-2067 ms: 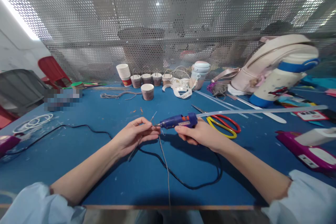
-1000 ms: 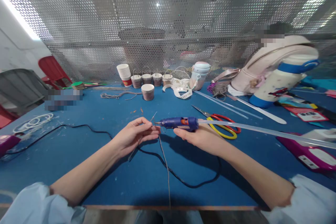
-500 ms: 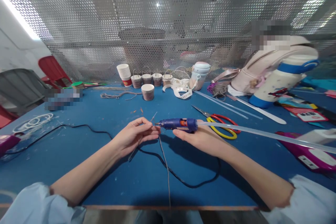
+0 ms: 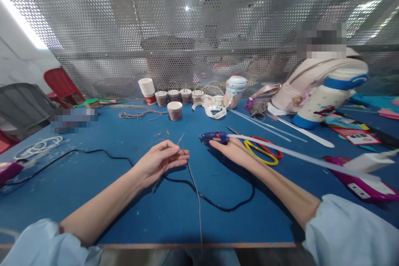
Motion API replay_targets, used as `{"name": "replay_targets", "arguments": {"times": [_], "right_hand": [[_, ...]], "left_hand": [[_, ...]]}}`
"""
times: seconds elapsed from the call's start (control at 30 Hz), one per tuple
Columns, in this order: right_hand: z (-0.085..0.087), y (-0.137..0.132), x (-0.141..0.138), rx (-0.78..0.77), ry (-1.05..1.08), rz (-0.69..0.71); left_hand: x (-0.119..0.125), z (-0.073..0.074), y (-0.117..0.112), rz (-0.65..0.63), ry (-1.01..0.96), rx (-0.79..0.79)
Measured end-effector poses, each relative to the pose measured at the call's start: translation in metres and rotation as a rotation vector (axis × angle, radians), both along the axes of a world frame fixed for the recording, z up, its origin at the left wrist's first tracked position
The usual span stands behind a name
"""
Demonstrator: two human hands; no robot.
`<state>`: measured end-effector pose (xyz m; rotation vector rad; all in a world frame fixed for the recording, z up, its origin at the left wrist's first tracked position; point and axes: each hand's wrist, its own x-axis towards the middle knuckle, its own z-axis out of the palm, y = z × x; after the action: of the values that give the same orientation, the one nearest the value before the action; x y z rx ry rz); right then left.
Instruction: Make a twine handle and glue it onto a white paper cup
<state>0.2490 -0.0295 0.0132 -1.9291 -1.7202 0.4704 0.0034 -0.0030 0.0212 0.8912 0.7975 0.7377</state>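
Note:
My left hand (image 4: 160, 160) pinches a thin grey string (image 4: 195, 189) above the blue table (image 4: 93, 199); the string runs down past the table's front edge. My right hand (image 4: 232, 149) reaches further out and grips a blue hot glue gun (image 4: 213, 136) low over the table, nozzle pointing left. A long clear glue stick (image 4: 296, 156) sticks out of the gun's back to the right. The gun's black cord (image 4: 218, 205) loops across the table below both hands.
Yellow and red scissors (image 4: 263, 153) lie just right of the gun. Several small paper cups (image 4: 174, 110), white ribbon (image 4: 215, 108) and a bottle (image 4: 234, 89) stand at the back. A bag (image 4: 311, 79), a blue-capped flask (image 4: 324, 97) and a pink device (image 4: 361, 183) fill the right side.
My right hand has carried the glue gun away from the string, up and to the right, lowering it toward the table. My left hand keeps its pinch in the same place.

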Motion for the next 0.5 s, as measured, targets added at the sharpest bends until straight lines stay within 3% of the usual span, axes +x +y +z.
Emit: {"name": "replay_targets", "arguments": {"times": [0.13,0.27,0.4,0.5], "right_hand": [[0.006,-0.003,0.003,-0.033,-0.058,0.022],[0.023,-0.026,0.009,-0.012,-0.178,0.04],[0.033,-0.061,0.004,0.097,-0.387,-0.139],[0.034,-0.071,-0.017,0.173,-0.184,0.124]], "left_hand": [[0.0,-0.003,0.001,-0.007,-0.015,0.012],[-0.002,-0.003,0.0,0.009,-0.028,0.024],[-0.003,-0.002,-0.002,0.034,-0.042,0.047],[-0.002,-0.003,-0.005,0.009,-0.056,0.058]]}}
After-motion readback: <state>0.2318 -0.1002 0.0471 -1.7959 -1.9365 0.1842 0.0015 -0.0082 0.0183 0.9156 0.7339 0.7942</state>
